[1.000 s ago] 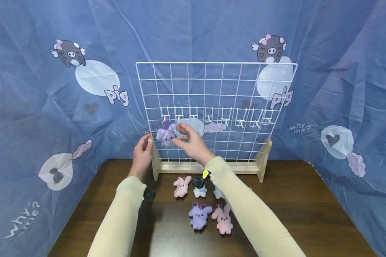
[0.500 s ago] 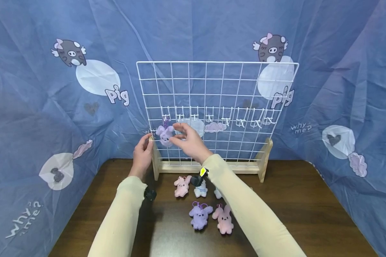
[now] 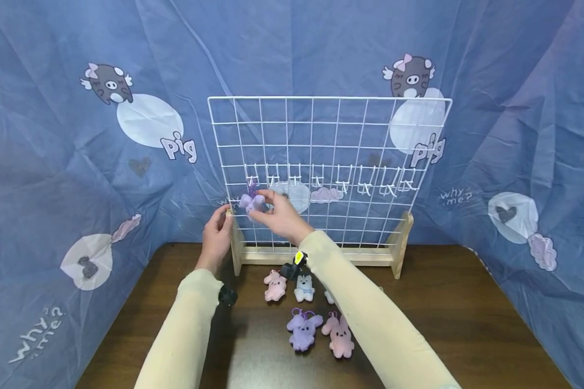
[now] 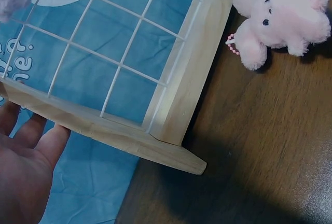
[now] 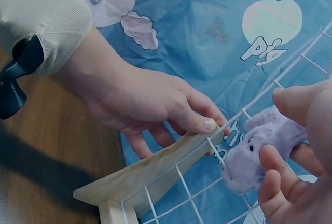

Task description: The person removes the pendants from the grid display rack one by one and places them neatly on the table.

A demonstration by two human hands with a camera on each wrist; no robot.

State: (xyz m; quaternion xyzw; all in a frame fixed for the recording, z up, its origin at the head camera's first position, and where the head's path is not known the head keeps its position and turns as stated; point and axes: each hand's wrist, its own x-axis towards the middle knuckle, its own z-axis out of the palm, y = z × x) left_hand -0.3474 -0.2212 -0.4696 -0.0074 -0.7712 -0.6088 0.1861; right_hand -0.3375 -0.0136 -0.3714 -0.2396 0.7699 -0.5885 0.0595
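Observation:
A purple plush rabbit keychain (image 3: 252, 202) hangs by its purple strap at the leftmost hook of a white wire grid rack (image 3: 325, 122). My right hand (image 3: 283, 217) holds the rabbit's body from the right; in the right wrist view the thumb and fingers lie around the plush (image 5: 246, 164). Whether the strap's ring is fully over the hook is too small to tell. My left hand (image 3: 216, 237) grips the top of the rack's left wooden foot (image 3: 236, 246), thumb on the near side. In the left wrist view, fingers curl behind that wooden foot (image 4: 93, 123).
On the brown table (image 3: 253, 356) lie a pink plush (image 3: 274, 286), a white plush (image 3: 304, 289), a purple plush rabbit (image 3: 303, 332) and a pink plush rabbit (image 3: 339, 337). Another pale plush is partly hidden by the right sleeve. Several white hooks (image 3: 342, 186) line the grid.
My right hand has shifted slightly left against the hanging rabbit, which has turned so its face no longer shows in the head view. The left hand stays on the wooden foot.

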